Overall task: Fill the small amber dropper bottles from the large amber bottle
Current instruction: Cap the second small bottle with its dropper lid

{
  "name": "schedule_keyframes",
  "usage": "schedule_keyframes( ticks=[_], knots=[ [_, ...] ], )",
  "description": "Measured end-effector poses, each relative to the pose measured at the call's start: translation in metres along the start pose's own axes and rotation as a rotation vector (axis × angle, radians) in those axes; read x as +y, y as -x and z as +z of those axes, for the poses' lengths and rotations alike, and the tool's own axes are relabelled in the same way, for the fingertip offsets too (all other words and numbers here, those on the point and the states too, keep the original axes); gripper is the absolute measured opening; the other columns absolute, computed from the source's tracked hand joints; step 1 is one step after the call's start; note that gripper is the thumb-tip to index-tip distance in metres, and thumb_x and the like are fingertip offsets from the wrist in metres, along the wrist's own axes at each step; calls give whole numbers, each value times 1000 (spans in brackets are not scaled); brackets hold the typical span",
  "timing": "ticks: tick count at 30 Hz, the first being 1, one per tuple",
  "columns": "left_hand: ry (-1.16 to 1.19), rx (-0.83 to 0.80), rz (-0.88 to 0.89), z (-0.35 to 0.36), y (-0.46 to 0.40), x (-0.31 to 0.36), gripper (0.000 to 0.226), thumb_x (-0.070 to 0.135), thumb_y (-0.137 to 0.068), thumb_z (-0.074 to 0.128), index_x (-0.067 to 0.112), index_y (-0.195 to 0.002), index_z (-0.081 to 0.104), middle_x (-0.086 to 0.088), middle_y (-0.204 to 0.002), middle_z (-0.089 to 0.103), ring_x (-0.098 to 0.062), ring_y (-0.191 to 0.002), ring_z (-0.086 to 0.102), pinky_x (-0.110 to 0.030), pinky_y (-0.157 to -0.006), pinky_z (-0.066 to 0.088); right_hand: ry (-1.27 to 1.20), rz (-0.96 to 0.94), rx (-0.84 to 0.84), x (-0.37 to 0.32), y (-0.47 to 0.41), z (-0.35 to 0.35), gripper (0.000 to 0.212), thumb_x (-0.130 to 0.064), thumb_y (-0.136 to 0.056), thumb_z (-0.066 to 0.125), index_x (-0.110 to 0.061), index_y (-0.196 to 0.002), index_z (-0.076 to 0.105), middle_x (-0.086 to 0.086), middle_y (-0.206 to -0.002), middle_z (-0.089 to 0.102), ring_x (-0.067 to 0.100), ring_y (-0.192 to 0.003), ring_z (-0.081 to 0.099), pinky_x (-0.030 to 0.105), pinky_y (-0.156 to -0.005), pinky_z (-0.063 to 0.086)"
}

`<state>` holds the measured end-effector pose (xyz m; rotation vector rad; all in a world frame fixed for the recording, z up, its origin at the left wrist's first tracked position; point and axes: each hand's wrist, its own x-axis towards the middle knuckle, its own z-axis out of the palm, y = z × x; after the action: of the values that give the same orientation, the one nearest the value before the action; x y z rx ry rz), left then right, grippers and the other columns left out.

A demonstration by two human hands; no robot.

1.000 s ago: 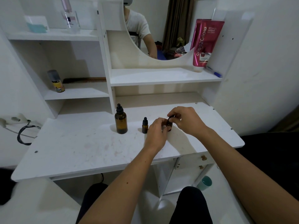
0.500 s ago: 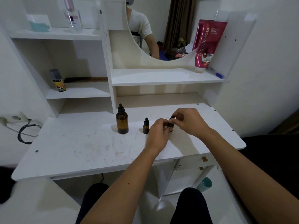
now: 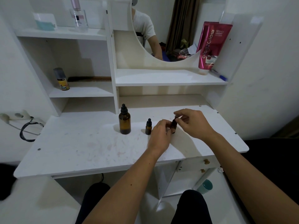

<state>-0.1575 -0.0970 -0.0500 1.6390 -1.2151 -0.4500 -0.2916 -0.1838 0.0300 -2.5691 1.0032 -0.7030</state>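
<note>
Since a second ago, barely shifted: right hand [image 3: 192, 122] slightly higher over the cap of the held small bottle [image 3: 174, 126], left hand [image 3: 160, 132] in much the same place at its body. Left forearm reaching up from the lower middle, wrist straight, fingers curled round the lower part of that bottle, gripping it just above the white desk [image 3: 80, 147]. Right forearm coming in from the lower right, wrist bent inward, thumb and forefinger pinching the black dropper cap at the bottle's top, other fingers loosely curled behind. Cap seated or lifted: cannot tell. Second small dropper bottle [image 3: 148, 126] standing upright and capped just left of the left hand, apart from it. Large amber bottle [image 3: 124, 121] upright and capped farther left, near the shelf divider, untouched.
</note>
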Motion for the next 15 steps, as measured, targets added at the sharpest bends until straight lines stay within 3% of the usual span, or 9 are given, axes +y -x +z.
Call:
schedule_keyframes(
  ticks=[2, 4, 7, 11, 13, 15],
  knots=[
    [14, 4, 0, -1, 0, 1, 17, 14, -101, 58, 19, -117, 62, 7, -117, 66, -6, -109, 61, -24, -95, 51, 11, -16, -42, -1, 0, 1, 24, -13, -96, 70, -17, -118, 76, -6, -108, 78, 4, -85, 68, 25, -91, 56],
    [13, 0, -2, -1, 0, 0, 17, 12, -101, 57, 19, -117, 62, 6, -117, 66, -5, -108, 61, -25, -95, 53, 29, 27, -53, -2, -2, 3, 17, -26, -92, 78, -18, -106, 77, -7, -92, 76, 7, -80, 67, 28, -84, 58],
    [5, -7, -4, 1, 1, -3, 21, 9, -102, 55, 20, -120, 61, 6, -119, 66, -5, -110, 62, -28, -97, 55, 71, 83, -23, -1, -4, 2, 31, -49, -89, 77, -19, -96, 75, -9, -84, 74, 7, -76, 67, 26, -73, 56],
    [16, 2, -6, 0, 1, 0, 18, 15, -102, 58, 19, -119, 62, 8, -118, 66, -5, -110, 61, -27, -97, 53, 9, 16, -57, -1, -2, -2, 22, -25, -97, 70, -19, -118, 75, -10, -109, 77, 2, -84, 69, 21, -85, 55],
    [28, -4, -8, 0, 0, -1, 15, 16, -102, 58, 20, -116, 62, 8, -114, 66, -4, -108, 61, -27, -95, 53, 38, 26, -79, -1, -1, 0, 17, -27, -95, 74, -19, -109, 78, -9, -94, 77, 5, -80, 69, 29, -84, 59],
    [22, -5, 0, 1, 1, -3, 17, 11, -101, 56, 22, -113, 61, 8, -113, 66, -4, -107, 62, -29, -94, 55, 116, 80, -67, -1, -2, 2, 28, -48, -91, 75, -20, -93, 77, -10, -75, 70, 6, -71, 64, 29, -73, 56]
  ],
)
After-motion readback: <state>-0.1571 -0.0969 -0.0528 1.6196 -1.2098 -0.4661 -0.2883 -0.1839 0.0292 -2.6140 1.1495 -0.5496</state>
